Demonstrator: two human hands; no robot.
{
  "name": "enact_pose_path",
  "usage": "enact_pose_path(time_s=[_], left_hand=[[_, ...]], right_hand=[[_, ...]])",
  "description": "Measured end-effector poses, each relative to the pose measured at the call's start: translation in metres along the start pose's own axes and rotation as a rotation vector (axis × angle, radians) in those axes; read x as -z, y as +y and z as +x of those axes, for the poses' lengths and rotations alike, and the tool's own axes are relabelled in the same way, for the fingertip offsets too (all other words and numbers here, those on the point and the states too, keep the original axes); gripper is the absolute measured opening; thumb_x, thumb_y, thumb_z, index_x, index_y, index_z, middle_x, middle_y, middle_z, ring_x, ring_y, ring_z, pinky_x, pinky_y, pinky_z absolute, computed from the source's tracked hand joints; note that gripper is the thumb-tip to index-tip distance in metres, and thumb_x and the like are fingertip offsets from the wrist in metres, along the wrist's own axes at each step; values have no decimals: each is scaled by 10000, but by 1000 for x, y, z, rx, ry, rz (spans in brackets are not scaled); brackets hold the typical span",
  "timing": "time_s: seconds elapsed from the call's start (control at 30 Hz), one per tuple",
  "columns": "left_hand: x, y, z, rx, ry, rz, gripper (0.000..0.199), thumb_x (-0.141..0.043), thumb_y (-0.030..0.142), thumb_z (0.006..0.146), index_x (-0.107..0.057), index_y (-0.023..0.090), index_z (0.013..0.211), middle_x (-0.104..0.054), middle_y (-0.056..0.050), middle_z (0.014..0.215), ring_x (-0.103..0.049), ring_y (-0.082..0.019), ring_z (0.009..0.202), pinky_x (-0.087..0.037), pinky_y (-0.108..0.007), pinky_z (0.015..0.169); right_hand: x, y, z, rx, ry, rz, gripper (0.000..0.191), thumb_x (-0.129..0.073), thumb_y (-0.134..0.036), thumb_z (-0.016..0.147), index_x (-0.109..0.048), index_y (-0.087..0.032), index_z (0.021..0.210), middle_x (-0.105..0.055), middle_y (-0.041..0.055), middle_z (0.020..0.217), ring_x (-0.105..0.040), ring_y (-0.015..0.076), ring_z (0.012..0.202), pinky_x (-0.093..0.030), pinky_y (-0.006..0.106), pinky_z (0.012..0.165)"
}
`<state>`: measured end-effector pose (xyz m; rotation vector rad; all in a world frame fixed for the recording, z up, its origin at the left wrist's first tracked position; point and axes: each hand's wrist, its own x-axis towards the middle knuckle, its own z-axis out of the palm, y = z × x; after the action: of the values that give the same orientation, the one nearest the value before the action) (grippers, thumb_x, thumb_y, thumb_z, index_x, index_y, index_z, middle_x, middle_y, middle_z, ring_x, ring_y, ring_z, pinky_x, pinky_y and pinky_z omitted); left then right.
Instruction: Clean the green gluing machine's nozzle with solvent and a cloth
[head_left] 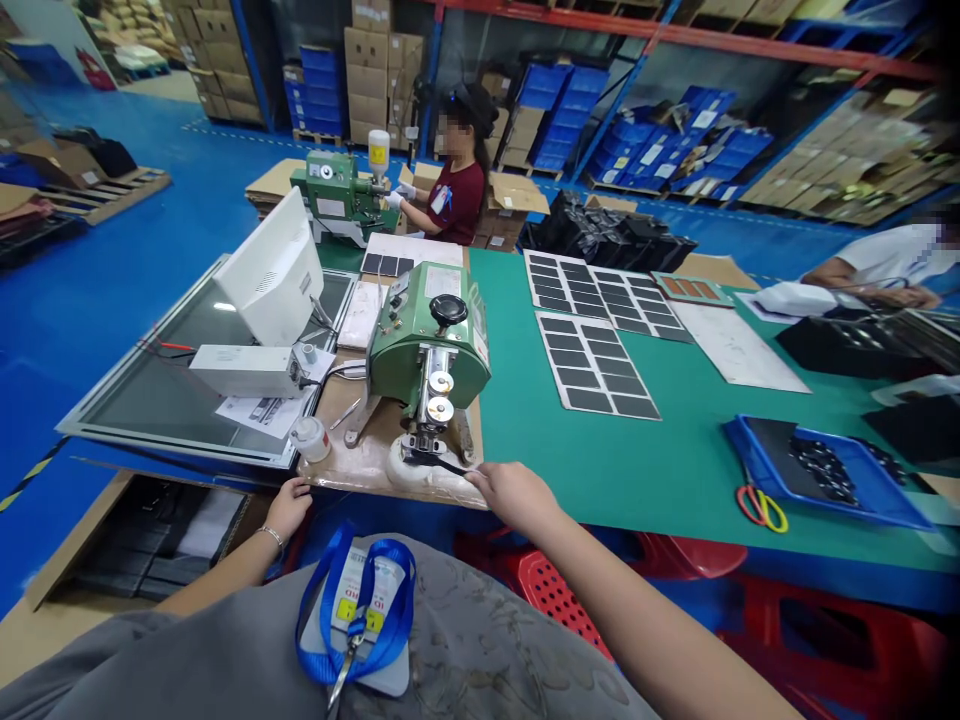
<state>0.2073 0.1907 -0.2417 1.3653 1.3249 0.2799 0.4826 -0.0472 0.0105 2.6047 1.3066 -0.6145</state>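
While at bench edge (390, 492), hands (289, 506) (510, 497) well apart

I'm wearing a loose grey short-sleeved top (480, 655) with a faint darker floral print. A bright blue woven lanyard (360, 610) hangs round my neck, with a silver metal clip (341, 680) and a pale grey badge holder (360, 640) carrying a white card with yellow squares. A thin silver bangle (272, 537) circles my left wrist, just above my bare left hand (289, 508).
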Motion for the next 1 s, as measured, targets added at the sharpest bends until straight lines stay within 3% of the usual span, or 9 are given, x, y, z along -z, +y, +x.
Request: enact_pose_path(time_s=[0.1, 0.27, 0.47, 0.63, 0.83, 1.0], left_hand=[[2, -4, -1, 12, 7, 11, 444, -566, 65, 704, -474, 122, 1134, -592, -173, 1159, -633, -211, 940, -508, -301, 762], [-1, -10, 1, 24, -12, 16, 477, -594, 80, 688, -475, 123, 1148, -605, -171, 1142, -651, -201, 864, -506, -298, 734], [-3, -15, 2, 24, -37, -14, 440, -597, 102, 701, -491, 134, 1127, -621, -145, 1119, -650, -183, 861, -504, -274, 721], [-3, -19, 0, 41, -41, -21, 430, -570, 88, 718, -482, 121, 1138, -615, -159, 1120, -649, -181, 858, -503, -270, 711], [5, -21, -5, 52, -31, -54, 428, -601, 98, 697, -497, 132, 1111, -628, -142, 1084, -651, -173, 843, -502, -282, 746], [4, -13, -8, 60, -47, -63, 414, -578, 77, 690, -494, 122, 1092, -626, -144, 1058, -650, -168, 799, -497, -286, 738]], right_hand=[[-1, 5, -2, -21, 10, 0, 448, -278, -463, 928, -647, -209, 934, -668, 108, 900, -616, 245, 857, -422, 305, 677], [6, -21, 7, 77, 10, -2, 473, -265, -503, 921, -633, -211, 985, -655, 110, 932, -606, 253, 890, -431, 319, 700], [11, -7, 1, -37, -77, 10, 446, -287, -485, 922, -636, -215, 988, -652, 107, 936, -614, 243, 865, -435, 296, 667], [7, -23, 8, 91, 4, -11, 506, -240, -515, 927, -631, -206, 1014, -659, 111, 953, -610, 244, 881, -431, 318, 705], [8, -1, -3, -33, -22, -20, 475, -259, -476, 928, -646, -206, 979, -661, 115, 909, -610, 255, 880, -426, 309, 674], [7, -11, 3, 39, 7, -7, 459, -288, -495, 915, -648, -217, 983, -660, 105, 934, -605, 245, 892, -419, 298, 685]])
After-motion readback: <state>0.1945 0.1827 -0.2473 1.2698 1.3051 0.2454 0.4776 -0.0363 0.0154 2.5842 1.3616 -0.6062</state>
